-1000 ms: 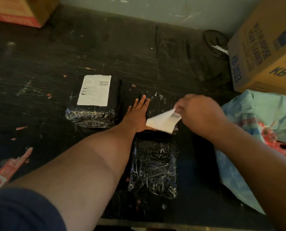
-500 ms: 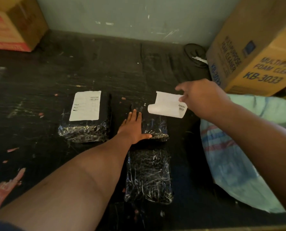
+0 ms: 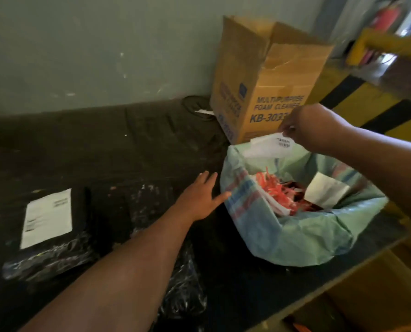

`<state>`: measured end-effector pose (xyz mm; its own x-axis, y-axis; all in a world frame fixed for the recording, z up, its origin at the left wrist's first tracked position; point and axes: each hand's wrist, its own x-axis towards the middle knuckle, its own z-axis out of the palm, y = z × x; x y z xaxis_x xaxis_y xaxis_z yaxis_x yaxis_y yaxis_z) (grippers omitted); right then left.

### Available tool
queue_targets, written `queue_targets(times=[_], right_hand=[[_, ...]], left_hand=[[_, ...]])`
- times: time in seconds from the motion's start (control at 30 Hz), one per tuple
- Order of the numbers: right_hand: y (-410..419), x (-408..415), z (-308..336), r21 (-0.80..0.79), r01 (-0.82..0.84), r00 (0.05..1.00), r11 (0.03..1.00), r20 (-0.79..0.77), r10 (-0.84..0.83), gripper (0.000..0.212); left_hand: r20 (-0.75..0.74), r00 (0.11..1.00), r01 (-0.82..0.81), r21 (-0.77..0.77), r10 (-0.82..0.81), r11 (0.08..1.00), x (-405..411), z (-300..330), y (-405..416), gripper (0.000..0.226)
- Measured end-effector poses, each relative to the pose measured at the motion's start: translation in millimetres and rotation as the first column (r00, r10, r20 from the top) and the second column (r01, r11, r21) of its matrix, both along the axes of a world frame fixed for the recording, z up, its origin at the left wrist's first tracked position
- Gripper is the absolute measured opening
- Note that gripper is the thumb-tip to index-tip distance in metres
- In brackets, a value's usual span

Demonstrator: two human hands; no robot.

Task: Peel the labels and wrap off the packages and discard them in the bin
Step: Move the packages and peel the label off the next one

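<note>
Tabletop [image 3: 137, 149]: dark and scuffed, running back to the pale wall; its near right edge cuts diagonally below the bin, and the widest bare stretch lies behind the packages toward the wall.
Cardboard box [image 3: 269, 87]: stands at the back right corner, flaps open at the top, contents hidden; print reads "MULTIPURPOSE FOAM CLEANER", the code partly covered by the right hand.
Bin [image 3: 295, 238]: lined with a pale green bag, just beside the tabletop's right edge, mouth open; red-and-white scraps and a white sheet lie inside, the bottom unseen.
Labelled package [image 3: 48, 257]: black wrapped, at far left, its white label still on; the print is too blurred to read.
Middle packages [image 3: 182, 291]: glossy black wrap, largely hidden under the left forearm; their number and outlines cannot be told.
Left hand [image 3: 199, 200]: fingers straight and spread, holding nothing, thumb tip near the bin's left rim.
Right hand [image 3: 312, 127]: fingertips pinched on the peeled label's corner, above the bin's back rim.
Peeled label [image 3: 269, 146]: white, barcode visible, hanging over the bin's mouth, not yet dropped.
Background right: yellow-and-black striped barrier, blurred.
</note>
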<state>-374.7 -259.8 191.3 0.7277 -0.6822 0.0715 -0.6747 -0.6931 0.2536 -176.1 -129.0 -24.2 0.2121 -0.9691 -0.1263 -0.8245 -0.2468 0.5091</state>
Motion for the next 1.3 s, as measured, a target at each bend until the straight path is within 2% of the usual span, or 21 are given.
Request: queue_targets(times=[0.1, 0.2, 0.37, 0.5, 0.67, 0.83, 1.0, 1.17, 1.3], right_hand=[[-21.1, -43.7, 17.0, -0.009, 0.102, 0.994, 0.995, 0.05, -0.101, 0.028], [-41.3, -81.3, 21.9, -0.022, 0.158, 0.987, 0.987, 0.031, -0.157, 0.033], [-71.7, -135.3, 14.0, -0.007, 0.24, 0.971, 0.971, 0.024, -0.239, 0.031], [-89.2, -159.4, -0.5, -0.018, 0.207, 0.978, 0.978, 0.004, -0.207, 0.04], [-101.3, -173.4, -10.4, 0.037, 0.232, 0.972, 0.972, 0.029, -0.233, 0.021], [-107.9, -174.1, -20.9, 0.073, 0.173, 0.984, 0.982, -0.065, -0.168, 0.029], [-124.0, -175.1, -38.5, 0.115, 0.139, 0.978, 0.984, 0.14, -0.155, 0.035], [-118.0, -172.1, -40.2, 0.068, 0.111, 0.991, 0.992, 0.072, -0.115, 0.047], [-123.1, -170.5, -41.3, 0.039, 0.147, 0.989, 0.988, 0.017, -0.148, 0.024]], left_hand=[[0.026, 0.998, 0.059, -0.118, -0.056, 0.991, -47.5, 13.3, -34.2, 0.085], [0.117, 0.993, 0.0, -0.179, 0.021, 0.984, -85.5, 20.6, -63.6, 0.082], [0.076, 0.982, -0.169, -0.017, 0.17, 0.985, -127.0, 34.1, -93.7, 0.098], [0.071, 0.976, -0.207, -0.003, 0.207, 0.978, -134.4, 17.9, -91.1, 0.096], [0.059, 0.975, -0.214, -0.028, 0.216, 0.976, -135.2, 16.0, -88.2, 0.08], [0.089, 0.97, -0.221, -0.058, 0.225, 0.974, -134.2, 9.0, -88.8, 0.078], [0.052, 0.972, -0.228, -0.05, 0.231, 0.972, -134.4, 8.8, -87.9, 0.083], [0.055, 0.97, -0.235, -0.047, 0.238, 0.971, -134.4, 8.7, -88.0, 0.086], [0.059, 0.968, -0.24, -0.041, 0.242, 0.97, -135.8, 9.9, -88.2, 0.085]])
